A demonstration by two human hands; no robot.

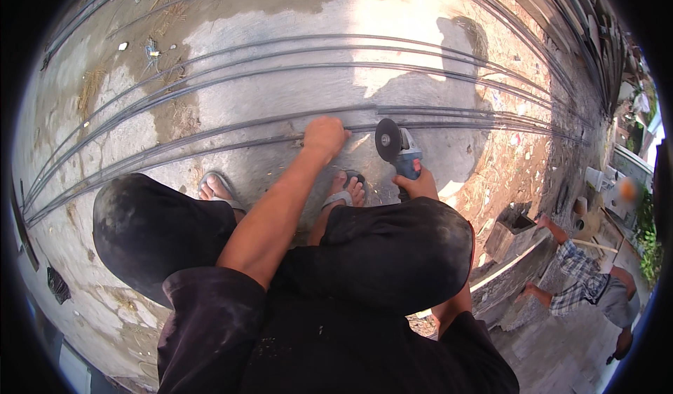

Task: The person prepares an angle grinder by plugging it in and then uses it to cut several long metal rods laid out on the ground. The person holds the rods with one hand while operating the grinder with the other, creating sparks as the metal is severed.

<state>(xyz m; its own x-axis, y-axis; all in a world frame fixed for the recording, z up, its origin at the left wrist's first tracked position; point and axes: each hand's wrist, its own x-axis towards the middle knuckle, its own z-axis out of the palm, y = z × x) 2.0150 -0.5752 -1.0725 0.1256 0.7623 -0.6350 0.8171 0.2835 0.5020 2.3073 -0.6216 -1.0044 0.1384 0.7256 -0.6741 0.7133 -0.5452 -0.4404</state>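
Observation:
I am squatting over long steel rods [210, 136] that lie across a concrete slab [280, 92]. My left hand [324, 136] reaches forward and presses down on the nearest rods, fingers curled over them. My right hand [418, 185] grips the body of a blue angle grinder [401, 152]. Its dark cutting disc stands on edge just right of my left hand, close to the rods. My knees in dark trousers [392, 247] fill the foreground. Both feet wear sandals [347, 196] and stand just behind the rods.
More rods [294, 47] run across the slab farther away. A stack of metal bars [582, 22] lies at the upper right. Another person [589, 282] in a checked shirt is crouched at the lower right, below the slab's edge, near a concrete block [512, 229].

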